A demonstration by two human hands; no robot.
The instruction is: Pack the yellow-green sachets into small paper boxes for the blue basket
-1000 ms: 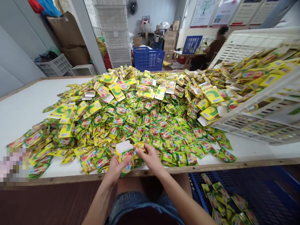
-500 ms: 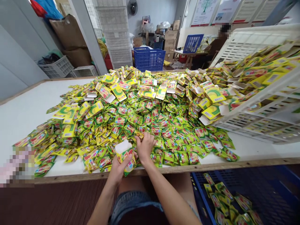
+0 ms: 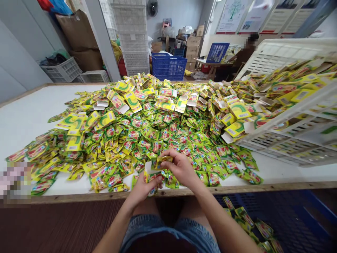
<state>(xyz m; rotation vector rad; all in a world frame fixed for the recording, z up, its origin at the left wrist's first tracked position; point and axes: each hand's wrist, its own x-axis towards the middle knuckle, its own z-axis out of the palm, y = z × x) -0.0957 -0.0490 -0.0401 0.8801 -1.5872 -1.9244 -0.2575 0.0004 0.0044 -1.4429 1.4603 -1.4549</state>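
Fingers of the left hand (image 3: pixel 144 188) were clamped round a small open carton of yellow-and-green printed card (image 3: pixel 153 174), held at the near edge of the white-topped, wood-rimmed table (image 3: pixel 34 109). Its long axis ran away from the body, leaning slightly left at the far end, mouth pointing at the loose heap of shiny green foil sachets (image 3: pixel 195 140), white card flap (image 3: pixel 147 166) up! Just beside that mouth, a flat yellow foil sachet (image 3: pixel 164 160) lay roughly crosswise, pinched between thumb and fingers of the right hand (image 3: pixel 181 168). Danger here: a sachet corner might have snagged that flap, or a tight left squeeze narrowed the mouth. Farther right, a slatted white plastic crate (image 3: pixel 276 144) lay tipped, spilling cartons.
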